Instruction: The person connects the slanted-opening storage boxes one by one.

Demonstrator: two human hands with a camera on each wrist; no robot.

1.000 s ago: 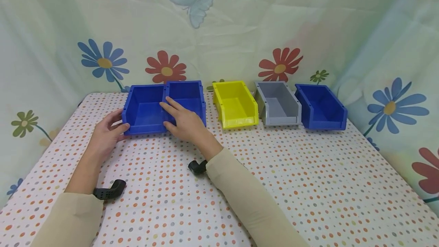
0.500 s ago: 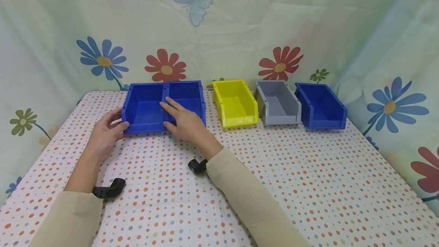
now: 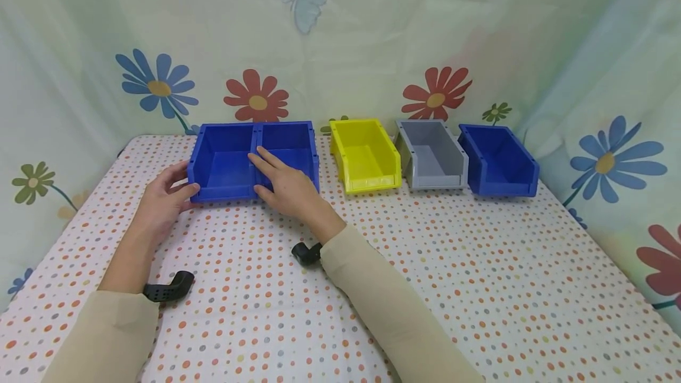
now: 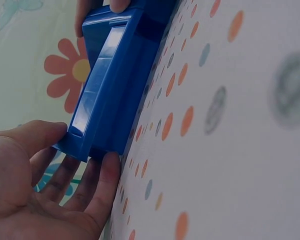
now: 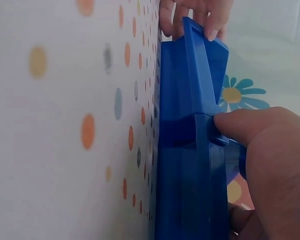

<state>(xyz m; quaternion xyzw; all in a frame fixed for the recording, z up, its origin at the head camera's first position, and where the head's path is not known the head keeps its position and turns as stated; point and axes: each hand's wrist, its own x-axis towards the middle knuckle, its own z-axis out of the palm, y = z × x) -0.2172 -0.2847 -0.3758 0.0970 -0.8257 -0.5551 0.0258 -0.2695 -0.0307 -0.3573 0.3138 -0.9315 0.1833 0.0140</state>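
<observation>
Two blue storage bins stand side by side at the back left of the table, their inner walls together. At the outer front corner of the left blue bin (image 3: 226, 164), my left hand (image 3: 162, 200) grips with the thumb (image 4: 52, 134) on the front wall and the other fingers around the side and underneath. My right hand (image 3: 289, 191) reaches across the right blue bin (image 3: 287, 138) and holds the adjoining walls. Its fingertips hook over toward the left bin, and the thumb (image 5: 240, 122) presses where the front rims meet. Both bins hold nothing visible.
To the right stand a yellow bin (image 3: 364, 155), a grey bin (image 3: 432, 155) and another blue bin (image 3: 499, 161) in a row. A dotted cloth covers the table (image 3: 425, 270). A flowered curtain (image 3: 362, 34) hangs close behind the bins.
The whole head view shifts slightly upward as the camera tilts. Both hands keep their places on the two blue bins, which stay put.
</observation>
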